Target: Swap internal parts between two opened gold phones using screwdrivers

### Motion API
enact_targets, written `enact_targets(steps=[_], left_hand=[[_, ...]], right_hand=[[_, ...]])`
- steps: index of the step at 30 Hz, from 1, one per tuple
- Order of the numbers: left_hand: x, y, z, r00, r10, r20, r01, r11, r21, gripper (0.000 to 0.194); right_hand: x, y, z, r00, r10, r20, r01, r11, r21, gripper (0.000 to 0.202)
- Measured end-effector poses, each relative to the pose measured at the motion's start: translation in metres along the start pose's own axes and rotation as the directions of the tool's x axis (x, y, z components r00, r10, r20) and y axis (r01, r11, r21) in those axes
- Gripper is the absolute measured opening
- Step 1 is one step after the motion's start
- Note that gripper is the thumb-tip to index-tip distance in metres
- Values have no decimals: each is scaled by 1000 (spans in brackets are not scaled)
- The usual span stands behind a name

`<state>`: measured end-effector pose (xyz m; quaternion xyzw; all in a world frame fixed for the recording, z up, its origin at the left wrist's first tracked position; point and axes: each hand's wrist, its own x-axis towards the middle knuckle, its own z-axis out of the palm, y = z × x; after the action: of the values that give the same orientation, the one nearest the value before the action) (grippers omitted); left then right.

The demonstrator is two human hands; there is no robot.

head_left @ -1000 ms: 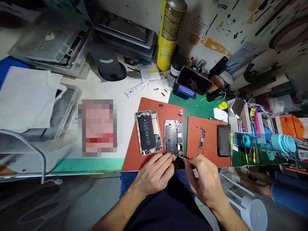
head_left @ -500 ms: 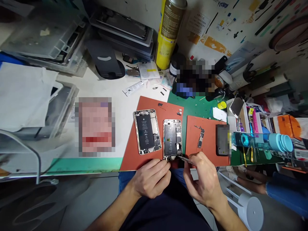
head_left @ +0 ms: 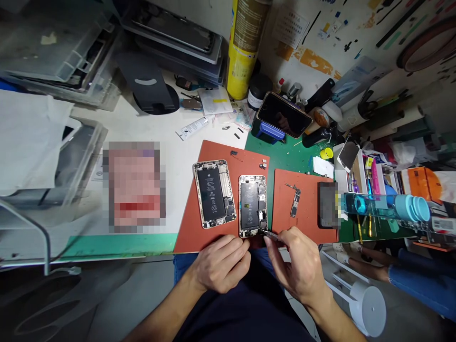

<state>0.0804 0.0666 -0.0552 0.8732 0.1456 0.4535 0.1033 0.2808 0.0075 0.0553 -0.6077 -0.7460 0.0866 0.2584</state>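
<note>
An opened phone (head_left: 250,202), its black battery and inner boards bare, lies on the left red-brown mat (head_left: 187,232). My right hand (head_left: 299,261) grips a slim metal tool with a ridged handle (head_left: 271,235); its exact kind is unclear. The tool's tip meets the lower right corner of this phone. My left hand (head_left: 223,266) is closed, knuckles up, at the phone's bottom edge, and its fingertips are hidden. Beside it on the left is a second, larger opened phone (head_left: 214,194), also with its battery showing.
On the right mat (head_left: 281,209) lie a narrow logic board (head_left: 295,202) and a dark phone part (head_left: 328,205). A blue water bottle (head_left: 384,207) lies across the right side. A phone on a blue stand (head_left: 283,115) and a yellow spray can (head_left: 244,57) stand behind.
The view has shifted slightly, so everything sits a little further left. Both hands keep nearly the same place, the tool's tip still at the phone's lower right corner.
</note>
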Motion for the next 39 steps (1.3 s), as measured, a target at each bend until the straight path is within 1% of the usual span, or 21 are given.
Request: enact_targets(steps=[4, 7, 10, 14, 18, 22, 23, 25, 26, 27, 28, 30, 31, 32, 33, 34, 36, 37, 39], left_hand=[[2, 0, 0, 1000, 6, 9, -6, 1000, -2, 18], [4, 0, 1, 1000, 2, 10, -2, 1000, 6, 21], [5, 0, 0, 1000, 0, 13, 0, 1000, 11, 22], [4, 0, 1, 1000, -4, 14, 4, 1000, 12, 19], [4, 1, 1, 1000, -6, 19, 6, 1000, 7, 19], [4, 0, 1, 999, -19, 30, 19, 1000, 5, 18], [3, 0, 1, 999, -21, 35, 21, 1000, 4, 18], [2, 0, 0, 999, -18, 48, 18, 1000, 2, 19], [2, 0, -1, 999, -18, 52, 18, 1000, -3, 19], [3, 0, -2, 998, -21, 54, 22, 1000, -13, 18], [5, 1, -3, 998, -38, 58, 40, 999, -27, 18], [11, 3, -6, 990, -121, 75, 125, 991, -49, 22], [16, 4, -6, 979, -182, 92, 187, 981, -49, 24], [22, 6, -6, 963, -247, 112, 253, 967, -43, 27], [29, 7, -5, 944, -303, 130, 310, 950, -37, 28], [37, 9, -3, 927, -344, 147, 353, 935, -35, 27], [52, 12, 5, 906, -380, 186, 395, 917, -54, 21], [58, 13, 10, 903, -376, 208, 398, 914, -76, 17], [69, 16, 22, 909, -332, 253, 373, 917, -138, 15]], right_hand=[[1, -2, 2, 1000, -11, 12, 12, 999, -38, 19], [2, -4, 3, 1000, -18, -5, 17, 996, -86, 19], [1, -4, 3, 1000, -19, -4, 19, 997, -69, 19], [0, -4, 3, 999, -2, -38, -1, 998, -67, 19], [-2, -5, 4, 1000, 16, 0, -16, 999, -42, 18], [-8, -4, 3, 997, 47, -57, -48, 998, -30, 17], [-11, -3, 2, 994, 73, -83, -74, 997, -11, 18], [-17, -1, 1, 973, 170, -155, -165, 985, 47, 19], [-21, 0, 0, 949, 246, -197, -231, 968, 93, 19], [-24, 2, 0, 910, 344, -231, -314, 936, 157, 18], [-26, 4, -1, 854, 457, -249, -403, 883, 240, 17], [-30, 9, -1, 703, 674, -228, -543, 715, 440, 22], [-32, 12, 0, 629, 752, -195, -575, 619, 535, 26], [-34, 15, 0, 568, 808, -155, -582, 528, 618, 31], [-36, 18, 1, 524, 843, -119, -570, 451, 686, 34], [-39, 21, 1, 495, 865, -87, -550, 389, 739, 36], [-47, 25, 1, 457, 888, -46, -510, 303, 805, 38], [-51, 27, 2, 441, 897, -37, -490, 275, 827, 39], [-60, 29, 1, 415, 909, -24, -460, 233, 857, 40]])
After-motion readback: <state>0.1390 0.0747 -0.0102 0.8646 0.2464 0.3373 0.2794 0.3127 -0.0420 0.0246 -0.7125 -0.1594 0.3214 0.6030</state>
